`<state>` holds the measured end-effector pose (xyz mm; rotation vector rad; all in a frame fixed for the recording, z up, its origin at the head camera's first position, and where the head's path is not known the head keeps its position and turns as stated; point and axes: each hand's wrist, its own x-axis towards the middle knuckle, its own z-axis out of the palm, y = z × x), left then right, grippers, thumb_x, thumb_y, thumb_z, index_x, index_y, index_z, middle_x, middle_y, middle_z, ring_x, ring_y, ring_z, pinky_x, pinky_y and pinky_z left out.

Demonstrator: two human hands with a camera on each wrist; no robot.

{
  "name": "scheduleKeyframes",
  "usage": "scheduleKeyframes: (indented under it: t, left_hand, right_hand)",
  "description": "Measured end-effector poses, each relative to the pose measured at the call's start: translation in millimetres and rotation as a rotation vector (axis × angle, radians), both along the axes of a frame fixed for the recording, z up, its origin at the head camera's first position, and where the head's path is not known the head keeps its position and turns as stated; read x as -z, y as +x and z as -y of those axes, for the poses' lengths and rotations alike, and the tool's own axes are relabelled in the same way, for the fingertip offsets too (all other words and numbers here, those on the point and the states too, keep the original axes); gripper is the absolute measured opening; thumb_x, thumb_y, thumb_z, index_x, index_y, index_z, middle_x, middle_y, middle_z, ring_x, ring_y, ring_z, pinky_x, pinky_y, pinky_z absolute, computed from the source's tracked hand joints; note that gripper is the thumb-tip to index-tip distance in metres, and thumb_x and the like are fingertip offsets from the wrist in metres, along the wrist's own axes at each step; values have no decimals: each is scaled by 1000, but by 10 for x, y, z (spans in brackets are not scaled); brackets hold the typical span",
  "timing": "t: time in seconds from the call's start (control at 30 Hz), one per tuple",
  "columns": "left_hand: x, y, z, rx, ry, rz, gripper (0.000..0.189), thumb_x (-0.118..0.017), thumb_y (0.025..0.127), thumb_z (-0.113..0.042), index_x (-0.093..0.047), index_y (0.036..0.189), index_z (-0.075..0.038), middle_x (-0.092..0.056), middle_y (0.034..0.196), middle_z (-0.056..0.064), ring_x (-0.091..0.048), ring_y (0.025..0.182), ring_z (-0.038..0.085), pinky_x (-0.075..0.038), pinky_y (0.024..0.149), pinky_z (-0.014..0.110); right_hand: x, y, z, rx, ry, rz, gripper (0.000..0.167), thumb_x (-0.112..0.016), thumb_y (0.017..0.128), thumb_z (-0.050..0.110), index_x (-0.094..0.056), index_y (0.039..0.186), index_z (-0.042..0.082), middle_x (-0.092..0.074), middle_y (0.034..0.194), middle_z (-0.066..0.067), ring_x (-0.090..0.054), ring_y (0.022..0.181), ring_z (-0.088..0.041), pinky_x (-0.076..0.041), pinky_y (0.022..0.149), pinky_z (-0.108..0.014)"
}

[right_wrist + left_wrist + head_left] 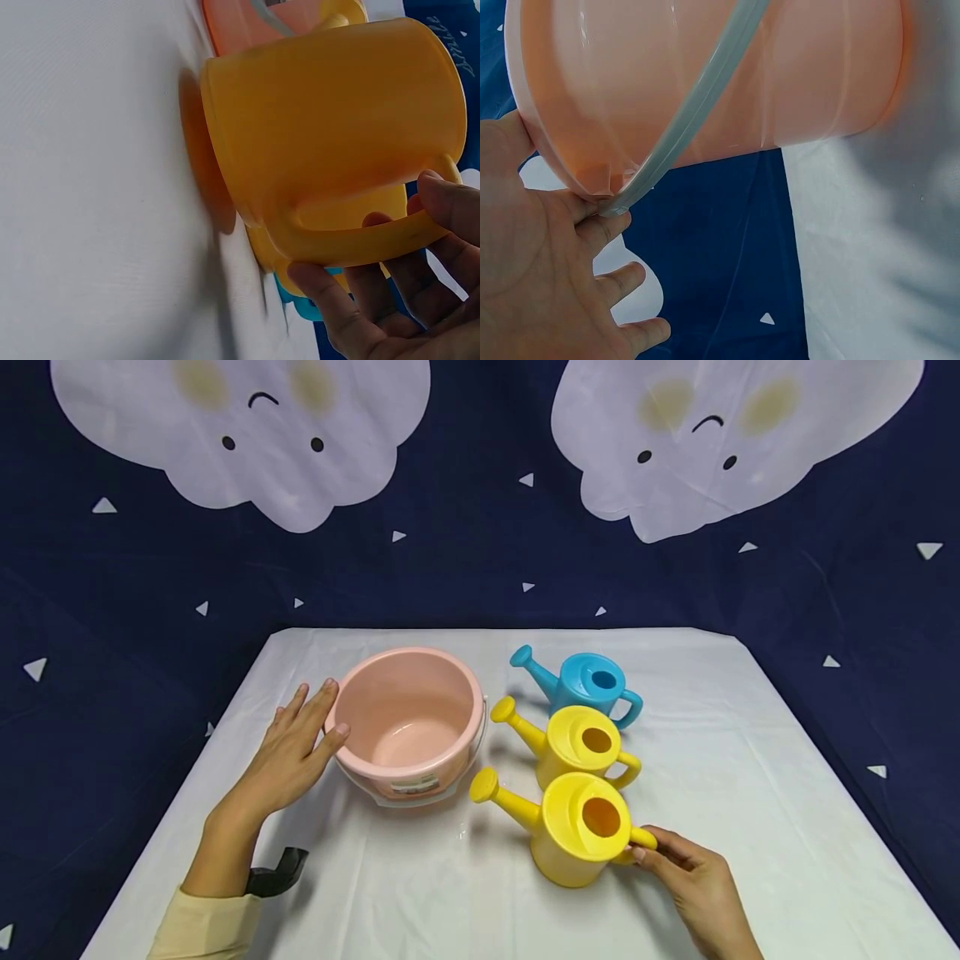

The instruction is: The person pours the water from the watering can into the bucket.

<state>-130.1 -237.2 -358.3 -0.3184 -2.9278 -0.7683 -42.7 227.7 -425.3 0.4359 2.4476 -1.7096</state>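
A pink bucket [408,727] stands upright on the white-covered table, its pale handle [697,105] hanging down the side. Against the bucket's left rim rests my left hand [288,760], fingers spread and mostly straight, thumb at the rim. My right hand [701,885] holds the handle of the nearest yellow watering can [566,835], thumb on one side and fingers on the other. This can is upright, spout pointing left toward the bucket. Directly behind it stands a second yellow watering can [562,747], and behind that a blue watering can [588,681].
White cloth [420,893] covers the table. A dark blue backdrop [480,568] with clouds and small white triangles rises behind it. The three cans form a close row right of the bucket. A black strap end [277,872] sticks out by my left wrist.
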Motion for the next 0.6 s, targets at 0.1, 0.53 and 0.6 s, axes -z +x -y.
scheduleKeyframes:
  t: [0.1,0.53,0.6]
  left_hand:
    - [-7,3,0,1,-2,2,64,-36,100,-45,-11,153,-19,-13,160,8,2,149,31,4,117,59]
    - [3,1,-2,-4,-3,4,64,-36,100,-45,-12,153,-19,-13,160,7,1,149,31,2,116,59]
    - [7,-2,-5,-3,-2,1,64,-36,100,-45,-12,153,-19,-14,160,7,1,149,31,2,116,59]
  right_hand:
    - [-24,2,2,-2,6,5,47,-70,83,34,-64,120,5,-70,109,2,-65,93,-2,-54,81,-17]
    - [-159,-22,-35,-20,16,41,51,-71,82,39,-63,122,8,-70,112,2,-65,94,-2,-54,83,-19]
    - [-176,-22,-45,-26,17,42,51,-71,81,39,-63,122,8,-70,112,1,-65,94,-3,-54,84,-20]
